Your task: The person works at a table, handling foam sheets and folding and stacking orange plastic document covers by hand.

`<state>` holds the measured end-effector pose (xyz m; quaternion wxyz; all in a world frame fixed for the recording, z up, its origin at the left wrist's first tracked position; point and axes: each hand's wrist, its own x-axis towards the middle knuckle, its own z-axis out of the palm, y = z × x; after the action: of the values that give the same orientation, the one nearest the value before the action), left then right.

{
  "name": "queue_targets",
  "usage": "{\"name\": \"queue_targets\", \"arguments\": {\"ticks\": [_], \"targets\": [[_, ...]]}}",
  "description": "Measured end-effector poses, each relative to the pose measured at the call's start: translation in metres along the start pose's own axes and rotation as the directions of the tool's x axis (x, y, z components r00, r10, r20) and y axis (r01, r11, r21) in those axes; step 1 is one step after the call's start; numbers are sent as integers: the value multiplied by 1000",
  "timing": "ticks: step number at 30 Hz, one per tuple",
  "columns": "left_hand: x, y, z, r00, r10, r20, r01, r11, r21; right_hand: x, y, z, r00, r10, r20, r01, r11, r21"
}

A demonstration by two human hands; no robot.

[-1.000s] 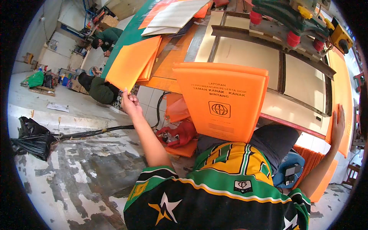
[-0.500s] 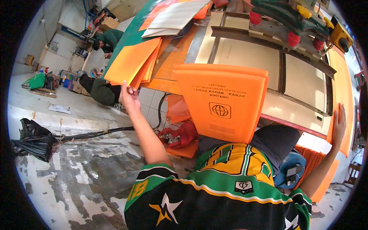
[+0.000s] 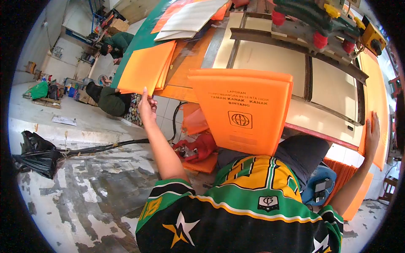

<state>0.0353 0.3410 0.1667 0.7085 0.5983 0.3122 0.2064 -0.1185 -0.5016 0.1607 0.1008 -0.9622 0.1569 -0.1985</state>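
Observation:
My left hand (image 3: pixel 147 106) pinches the near edge of an orange cover (image 3: pixel 145 67), the top one of a small pile at the table's left edge. One fingertip shows on top; the other fingers are partly hidden below. At the far right, my right hand (image 3: pixel 372 135) lies with fingers stretched along a stack of orange sheets (image 3: pixel 381 145). Between my arms, a thick orange folder (image 3: pixel 244 109) with black print and a globe emblem leans upright against my lap, touched by neither hand.
A press machine (image 3: pixel 312 21) with red knobs stands over a cream bed with dark metal bars (image 3: pixel 309 78). White sheets (image 3: pixel 190 19) lie at the back left. A co-worker (image 3: pixel 116 46) sits beyond the table. Cables (image 3: pixel 114 145) and a black bag (image 3: pixel 40 154) are on the floor.
The orange cover at my left hand has come down flatter onto its pile, and that hand has moved slightly right. My right hand stays on the orange sheets.

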Motion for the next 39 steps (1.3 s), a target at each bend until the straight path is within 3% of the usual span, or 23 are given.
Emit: {"name": "queue_targets", "arguments": {"ticks": [10, 12, 13, 18, 21, 31, 37, 39], "targets": [[9, -4, 7, 998, 48, 39, -39, 979, -198, -2, -3, 1, 1000, 21, -12, -21, 999, 25], [0, 0, 6, 981, 131, 142, -85, 954, -288, -3, -1, -1, 1000, 22, -16, -22, 999, 30], [-6, 2, 9, 982, 147, 120, -103, 942, -318, -3, 1, 0, 1000, 24, -6, -24, 1000, 15], [-32, -2, 9, 984, 128, 128, -85, 952, -295, -2, -4, 0, 1000, 31, 2, -31, 999, 39], [-18, -18, 2, 984, -24, 179, 72, 961, -268, -3, -5, -2, 1000, 15, -6, -15, 1000, -13], [8, -11, 18, 989, 54, 141, -8, 950, -311, -1, 4, 2, 1000, 19, -4, -19, 998, -57], [-25, -6, 15, 986, 150, 70, -75, 783, -618, -2, 1, -1, 999, 32, -3, -32, 998, -51], [-31, -3, 1, 870, 296, 394, 102, 674, -732, 0, -3, 1, 1000, 20, -4, -20, 999, -31]]}}
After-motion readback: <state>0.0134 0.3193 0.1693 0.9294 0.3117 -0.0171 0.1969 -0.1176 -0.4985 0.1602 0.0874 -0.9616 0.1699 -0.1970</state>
